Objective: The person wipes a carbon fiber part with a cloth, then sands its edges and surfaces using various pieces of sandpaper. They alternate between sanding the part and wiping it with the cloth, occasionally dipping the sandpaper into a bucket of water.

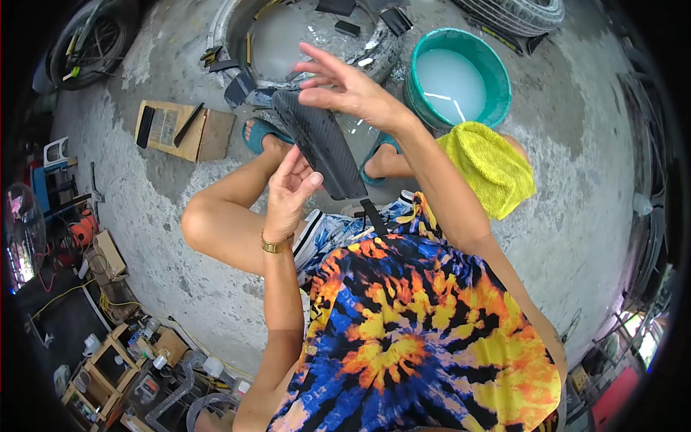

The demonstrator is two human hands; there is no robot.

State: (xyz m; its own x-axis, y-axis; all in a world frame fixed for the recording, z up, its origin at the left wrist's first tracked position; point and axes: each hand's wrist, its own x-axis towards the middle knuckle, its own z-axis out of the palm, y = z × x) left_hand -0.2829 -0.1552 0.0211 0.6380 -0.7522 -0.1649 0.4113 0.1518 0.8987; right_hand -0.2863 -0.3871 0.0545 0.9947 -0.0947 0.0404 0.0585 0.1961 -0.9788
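Observation:
A long black panel with a carbon-fibre weave (322, 147) is tilted in front of my lap, its surface shiny and wet-looking in places. My left hand (291, 186), with a gold watch at the wrist, grips the panel's left edge between thumb and fingers. Over the panel's far end is my right hand (345, 88), its fingers spread and thumb apart. Beyond both hands lies a wide round basin (219, 32) of cloudy water, with dark pieces along its rim. A yellow towel (489, 169) is draped over my right knee.
To the right of the basin stands a green bucket (416, 90) of milky water. A cardboard box (214, 135) with black strips on top sits at the left. Tyres (529, 16) lie at the back right. Wooden crates, cables and a fan (25, 230) line the left side.

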